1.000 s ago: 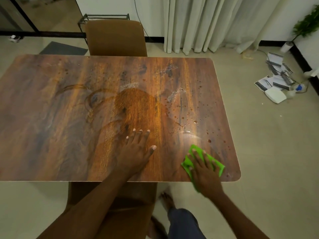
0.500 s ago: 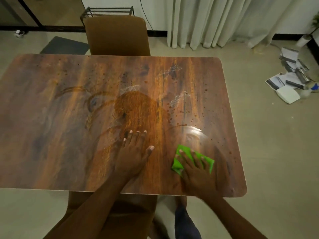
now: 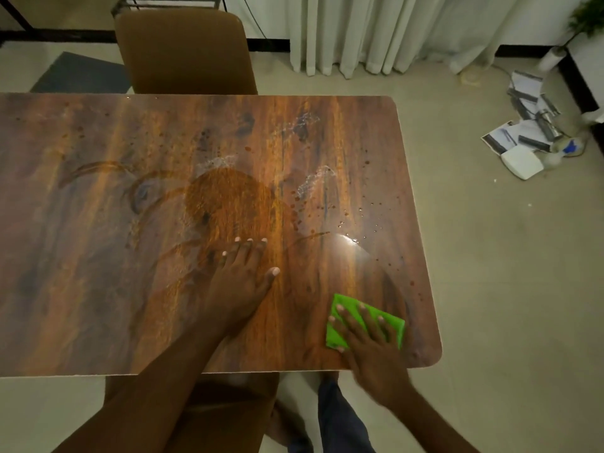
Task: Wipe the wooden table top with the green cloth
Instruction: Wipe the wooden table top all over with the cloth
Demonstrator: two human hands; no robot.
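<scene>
You are pressing spread fingers of your right hand (image 3: 369, 338) on the cloth (image 3: 340, 335) near the table (image 3: 98, 289) edge, risking sweeping droplets (image 3: 372, 220) onto the floor.

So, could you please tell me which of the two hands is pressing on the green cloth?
The right hand, near the table's right front corner, has its fingers spread on the green cloth; the left hand rests flat on bare wood.

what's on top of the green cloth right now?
The right hand lies flat on the folded green cloth, fingers spread, pressing it to the wooden table top. The cloth's middle is hidden beneath it.
</scene>
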